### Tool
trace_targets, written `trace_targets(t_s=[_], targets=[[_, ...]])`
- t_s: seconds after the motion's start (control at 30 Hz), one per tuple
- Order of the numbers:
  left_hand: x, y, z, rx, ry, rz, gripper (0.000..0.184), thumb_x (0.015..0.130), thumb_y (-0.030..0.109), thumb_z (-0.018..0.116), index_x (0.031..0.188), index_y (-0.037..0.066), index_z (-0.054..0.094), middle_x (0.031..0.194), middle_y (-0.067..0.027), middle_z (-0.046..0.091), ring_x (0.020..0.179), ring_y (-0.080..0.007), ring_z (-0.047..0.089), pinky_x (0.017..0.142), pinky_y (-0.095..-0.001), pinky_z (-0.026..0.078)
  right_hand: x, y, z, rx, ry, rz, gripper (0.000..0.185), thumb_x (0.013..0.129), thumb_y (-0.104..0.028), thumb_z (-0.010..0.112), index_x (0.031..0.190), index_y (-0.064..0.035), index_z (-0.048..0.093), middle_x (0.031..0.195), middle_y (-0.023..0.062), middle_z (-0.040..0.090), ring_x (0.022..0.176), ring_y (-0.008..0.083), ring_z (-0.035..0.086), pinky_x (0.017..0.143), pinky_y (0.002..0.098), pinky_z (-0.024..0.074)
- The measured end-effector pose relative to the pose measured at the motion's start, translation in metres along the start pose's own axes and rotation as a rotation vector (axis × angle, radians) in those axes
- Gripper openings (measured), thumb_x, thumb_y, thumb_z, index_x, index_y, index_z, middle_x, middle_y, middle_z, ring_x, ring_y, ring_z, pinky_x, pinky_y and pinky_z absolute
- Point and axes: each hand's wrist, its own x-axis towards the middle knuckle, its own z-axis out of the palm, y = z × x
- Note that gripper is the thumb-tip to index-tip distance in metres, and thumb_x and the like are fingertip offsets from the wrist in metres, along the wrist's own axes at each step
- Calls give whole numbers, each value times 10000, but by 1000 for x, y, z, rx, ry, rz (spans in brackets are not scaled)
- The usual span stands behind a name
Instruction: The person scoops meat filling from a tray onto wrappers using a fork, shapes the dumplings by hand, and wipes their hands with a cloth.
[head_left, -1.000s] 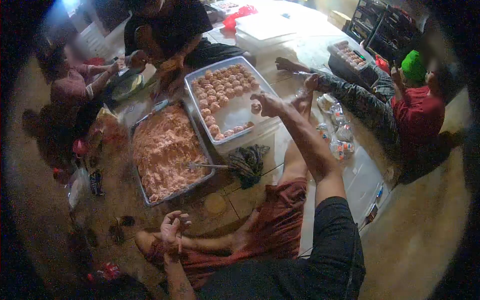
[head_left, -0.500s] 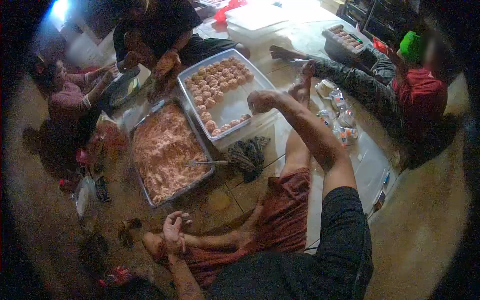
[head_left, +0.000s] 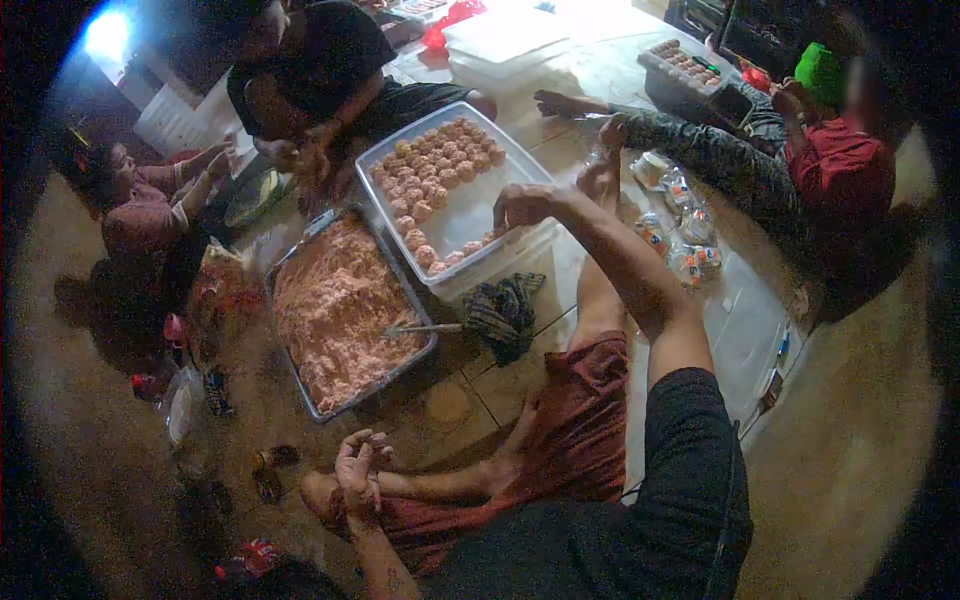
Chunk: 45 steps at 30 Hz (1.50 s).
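The right hand [head_left: 522, 207] is held over the near right corner of the clear tray [head_left: 465, 215], with its fingers bent downward inside the rim; whether anything is gripped by them cannot be told, as the fingertips are hidden by the hand itself. The balls [head_left: 421, 211] are set inside the tray, packed in rows at its far end and down its left side, and a short row is laid along the near edge. The end of that row lies just to the left of the right hand's fingers, while the tray's bare floor is left open beyond them. The tray's long axis is slanted, from the far left toward the near right. The left hand [head_left: 360, 465] is held well apart from the tray, above the bent leg [head_left: 440, 483], palm up with fingers loosely curled; whether anything is held there cannot be made out. The mince [head_left: 345, 310] is heaped in the tub [head_left: 380, 383], to the tray's left and ahead of the left hand. A utensil [head_left: 435, 328] is stuck into it, its handle pointed toward the dark cloth [head_left: 503, 315].
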Motion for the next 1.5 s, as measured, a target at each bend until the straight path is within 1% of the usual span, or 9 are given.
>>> trace_targets(t_s=[0.1,0.17,0.3,0.5,0.7,1.13,1.33,1.43,1.5], targets=[[4,4,-8,17,-30,-61,369,965,164,697,1251,12,520,1150,-178,671,983,-262,696,802,-390,609,-24,-26,-13,420,149,277,194,919,-211,662,1017,-59,733,832,105,713,841,301,695,734,397,556],[15,-15,-19,-18,-186,102,437,979,263,672,1284,-1,502,1209,-207,646,1065,-291,669,861,-430,592,-28,-60,-10,-110,748,308,212,943,-222,663,1073,-60,706,817,101,686,809,275,688,715,382,546],[20,-24,-3,-215,-297,166,886,962,706,429,1465,-23,411,1409,-264,546,1223,-391,587,1009,-489,501,-56,-154,-9,4,744,107,147,915,-159,651,999,-46,692,960,161,689,840,341,687,724,438,542],[34,9,64,-801,-605,30,1082,892,820,374,1535,-47,297,1583,-276,314,1451,-402,346,1212,-538,230,-63,-250,99,495,569,267,125,935,-174,720,926,-54,758,823,76,671,735,144,597,698,321,496],[34,10,66,-934,-592,-81,1156,825,875,415,1554,-13,288,1636,-215,247,1504,-344,260,1223,-511,194,-39,-298,139,412,625,307,215,926,-80,702,1140,-82,727,945,79,659,773,183,614,673,315,494],[32,2,52,-932,-592,-61,1211,796,913,402,1572,-3,249,1657,-178,217,1509,-303,248,1220,-481,173,8,-358,139,577,579,369,165,990,-157,662,954,3,679,718,18,621,696,82,537,649,276,477],[30,2,45,-932,-518,-31,1182,812,900,391,1557,-11,281,1633,-215,256,1490,-331,291,1205,-502,217,5,-325,169,747,447,426,223,1014,-151,573,1187,-54,676,841,121,708,750,161,649,695,319,518],[31,-2,42,-1006,-441,7,1121,848,853,407,1536,-26,312,1602,-246,310,1460,-387,340,1203,-555,239,9,-312,170,647,616,284,335,1042,-163,539,1354,-53,593,833,88,703,760,240,662,713,373,522],[30,-2,43,-988,-458,14,1109,855,847,401,1527,-31,326,1586,-251,337,1453,-394,349,1200,-554,246,12,-304,167,232,699,251,469,1004,-159,562,1466,-113,495,1015,202,719,946,387,691,830,439,541]])
